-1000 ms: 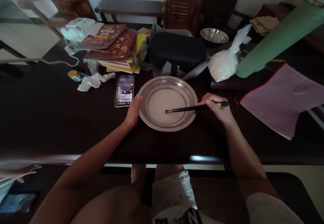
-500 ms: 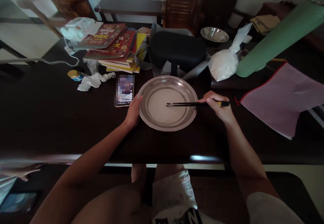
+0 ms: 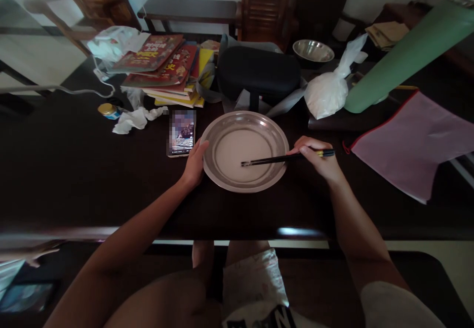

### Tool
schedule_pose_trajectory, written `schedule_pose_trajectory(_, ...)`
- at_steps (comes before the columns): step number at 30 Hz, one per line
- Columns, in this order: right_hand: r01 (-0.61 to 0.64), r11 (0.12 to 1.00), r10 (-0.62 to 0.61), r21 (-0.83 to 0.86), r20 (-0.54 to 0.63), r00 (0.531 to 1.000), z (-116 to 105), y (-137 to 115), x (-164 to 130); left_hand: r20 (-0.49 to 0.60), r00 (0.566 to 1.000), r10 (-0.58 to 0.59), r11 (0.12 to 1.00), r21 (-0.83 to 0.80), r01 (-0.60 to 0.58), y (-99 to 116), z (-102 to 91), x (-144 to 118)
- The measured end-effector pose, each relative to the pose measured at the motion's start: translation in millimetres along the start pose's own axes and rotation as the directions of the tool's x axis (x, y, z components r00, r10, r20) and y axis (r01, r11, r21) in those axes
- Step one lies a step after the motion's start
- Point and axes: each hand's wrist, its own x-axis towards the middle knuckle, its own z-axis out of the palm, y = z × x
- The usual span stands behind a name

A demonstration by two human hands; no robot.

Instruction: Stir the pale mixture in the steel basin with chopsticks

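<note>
A round metal basin (image 3: 245,185) stands on the dark table in front of me, with a whitish layer (image 3: 242,145) across its bottom; whether it is liquid or powder I cannot tell. My left hand (image 3: 194,162) grips the basin's left rim, thumb on top. In my right hand (image 3: 317,157), at the basin's right side, is a pair of black chopsticks (image 3: 272,159). They cross the right rim and their pale-smeared tips lie over the whitish layer, left of its middle. Left of the basin, near my left hand, lies a phone (image 3: 182,133) with its screen lit.
Behind the basin sit a black case (image 3: 259,71) and a stack of books (image 3: 163,66). A tied white plastic bag (image 3: 326,96), a green cylinder (image 3: 407,56) and a pink mesh pouch (image 3: 403,145) occupy the right. Crumpled tissue (image 3: 131,119) and a small jar (image 3: 108,111) lie left. Another person's hand (image 3: 35,254) shows lower left.
The chopstick tips have swung slightly toward me and a little left within the basin, so the sticks now slant. My left hand and the basin stay put.
</note>
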Motion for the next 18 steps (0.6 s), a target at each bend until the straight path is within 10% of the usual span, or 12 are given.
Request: schedule_pose_trajectory(18, -0.008, 1.0, 0.009, 0.015, -0.074, 0.997, -0.4, -1.8, 1.0, 0.0, 1.0, 0.004, 1.0, -0.007, -0.004, 1.5, 0.8, -1.5)
